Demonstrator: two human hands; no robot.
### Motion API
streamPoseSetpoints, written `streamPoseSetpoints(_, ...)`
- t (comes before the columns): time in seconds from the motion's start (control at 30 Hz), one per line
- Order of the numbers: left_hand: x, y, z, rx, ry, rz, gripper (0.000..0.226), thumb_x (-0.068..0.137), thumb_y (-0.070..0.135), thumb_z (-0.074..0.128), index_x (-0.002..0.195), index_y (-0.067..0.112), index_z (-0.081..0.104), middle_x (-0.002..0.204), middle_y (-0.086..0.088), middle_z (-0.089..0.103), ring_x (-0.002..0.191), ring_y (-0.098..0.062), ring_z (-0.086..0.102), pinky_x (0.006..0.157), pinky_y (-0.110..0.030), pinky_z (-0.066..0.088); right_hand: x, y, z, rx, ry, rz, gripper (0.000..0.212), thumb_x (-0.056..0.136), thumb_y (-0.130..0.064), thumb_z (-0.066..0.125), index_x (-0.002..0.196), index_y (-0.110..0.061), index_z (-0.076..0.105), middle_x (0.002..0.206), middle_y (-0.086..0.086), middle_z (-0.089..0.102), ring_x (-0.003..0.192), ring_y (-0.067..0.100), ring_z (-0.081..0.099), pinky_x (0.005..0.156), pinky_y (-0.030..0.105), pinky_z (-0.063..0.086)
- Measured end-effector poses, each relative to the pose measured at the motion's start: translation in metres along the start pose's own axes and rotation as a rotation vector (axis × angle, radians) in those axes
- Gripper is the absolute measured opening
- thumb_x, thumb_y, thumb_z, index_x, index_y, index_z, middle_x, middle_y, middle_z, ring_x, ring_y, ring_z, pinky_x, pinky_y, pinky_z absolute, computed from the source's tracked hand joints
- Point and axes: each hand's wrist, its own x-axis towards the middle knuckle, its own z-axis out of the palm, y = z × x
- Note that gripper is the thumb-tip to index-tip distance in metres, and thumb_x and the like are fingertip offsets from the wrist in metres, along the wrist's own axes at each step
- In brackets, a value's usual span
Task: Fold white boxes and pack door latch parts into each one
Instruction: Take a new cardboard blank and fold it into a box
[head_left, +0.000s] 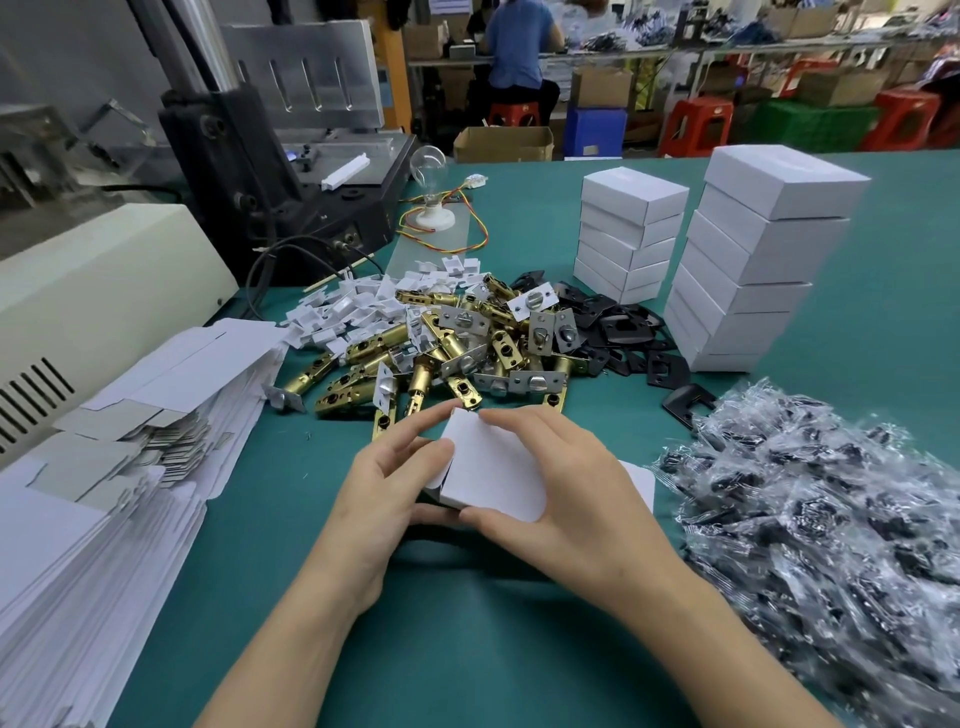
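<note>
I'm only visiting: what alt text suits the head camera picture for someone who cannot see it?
A left hand and right hand hold a half-folded white box at a green table. Behind lie brass latches and black plates; flat box blanks left, clear bags right, stacked boxes beyond.

The tabletop (467, 649) is plain teal green. The box (493, 467) is white, as are the stacked boxes (631, 234). The flat blanks (130, 467) are white with grey undersides showing. The latches (415, 358) are brass-gold with silver faceplates. Beside them lie black plates (623, 327) and white plastic pieces (353, 306). The bags (831, 519) are clear and glinting over black contents. The wires (483, 228) twist red, yellow and green. The machine (104, 291) is cream with black vent slots. Behind stand red stools (696, 124), a blue crate (595, 130) and green crates (810, 124).
</note>
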Motion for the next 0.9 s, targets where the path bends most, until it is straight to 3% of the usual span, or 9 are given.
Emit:
streamPoseSetpoints(0.1,-0.001,-0.003,0.002,0.044,0.009,0.027,0.034,0.104,0.017,0.062,0.125,0.039,0.077,0.12,-0.023,0.063,0.082,-0.014,0.067,0.067,-0.033,0.063,0.0,0.0,0.0,-0.028,0.004,-0.003,0.067,0.081,-0.05,0.077,0.14,-0.028,0.054,0.134,-0.016,0.057,0.121,0.008,0.052,0.099,0.024,0.038)
streamPoseSetpoints(0.2,-0.001,-0.007,0.007,0.095,0.023,0.072,0.033,0.105,0.022,0.06,0.127,0.042,0.075,0.118,-0.001,0.073,0.084,-0.014,0.067,0.071,-0.028,0.061,-0.001,0.0,0.0,-0.049,0.006,0.0,0.067,0.082,-0.052,0.077,0.14,-0.028,0.053,0.134,-0.016,0.057,0.12,0.007,0.052,0.098,0.022,0.037)
streamPoseSetpoints(0.33,0.001,-0.011,0.008,0.277,0.006,0.144,0.034,0.107,0.03,0.055,0.137,0.044,0.065,0.117,0.021,0.071,0.112,0.002,0.063,0.103,-0.028,0.048,-0.002,-0.001,0.001,-0.051,-0.001,0.005,0.068,0.084,-0.051,0.076,0.143,-0.026,0.053,0.136,-0.014,0.058,0.122,0.009,0.054,0.101,0.023,0.041)
streamPoseSetpoints(0.43,-0.002,-0.011,0.011,0.242,-0.061,0.121,0.037,0.105,0.04,0.05,0.14,0.05,0.058,0.138,0.037,0.06,0.133,0.013,0.05,0.121,-0.028,0.036,-0.002,0.0,0.002,-0.035,0.004,0.024,0.069,0.085,-0.051,0.076,0.144,-0.024,0.052,0.138,-0.013,0.059,0.123,0.008,0.055,0.099,0.015,0.037)
streamPoseSetpoints(0.53,-0.005,-0.011,0.013,0.169,-0.129,0.107,0.052,0.096,0.051,0.05,0.147,0.05,0.052,0.149,0.036,0.051,0.143,0.01,0.043,0.127,-0.036,0.03,-0.002,0.002,0.003,-0.012,0.021,0.042,0.068,0.085,-0.049,0.076,0.144,-0.023,0.053,0.138,-0.012,0.059,0.124,0.006,0.054,0.096,0.009,0.033)
streamPoseSetpoints(0.6,-0.005,-0.011,0.014,0.164,-0.154,0.113,0.055,0.095,0.05,0.05,0.151,0.048,0.048,0.15,0.037,0.049,0.143,0.01,0.041,0.127,-0.034,0.031,-0.002,0.003,0.003,-0.006,0.026,0.041,0.068,0.086,-0.05,0.075,0.145,-0.023,0.053,0.139,-0.012,0.059,0.126,0.006,0.054,0.099,0.011,0.035)
streamPoseSetpoints(0.77,-0.006,-0.012,0.011,0.224,-0.227,0.163,0.057,0.099,0.045,0.048,0.155,0.042,0.041,0.149,0.046,0.042,0.142,0.021,0.034,0.108,-0.001,0.032,-0.002,0.004,0.003,0.002,0.025,0.016,0.065,0.089,-0.052,0.072,0.146,-0.024,0.055,0.14,-0.013,0.058,0.127,0.005,0.053,0.103,0.017,0.041)
streamPoseSetpoints(0.83,-0.005,-0.011,0.009,0.184,-0.241,0.162,0.054,0.1,0.044,0.048,0.154,0.041,0.045,0.152,0.039,0.045,0.145,0.015,0.036,0.113,-0.009,0.033,-0.002,0.004,0.003,0.007,0.012,0.0,0.063,0.091,-0.05,0.071,0.147,-0.028,0.054,0.137,-0.012,0.058,0.125,0.007,0.054,0.103,0.021,0.043)
streamPoseSetpoints(0.9,-0.003,-0.008,0.007,0.073,-0.239,0.13,0.049,0.104,0.042,0.045,0.152,0.035,0.054,0.154,0.025,0.053,0.147,0.002,0.043,0.123,-0.031,0.034,-0.002,0.004,0.003,0.021,0.005,-0.016,0.057,0.093,-0.048,0.069,0.146,-0.034,0.054,0.136,-0.01,0.057,0.125,0.009,0.053,0.104,0.025,0.042)
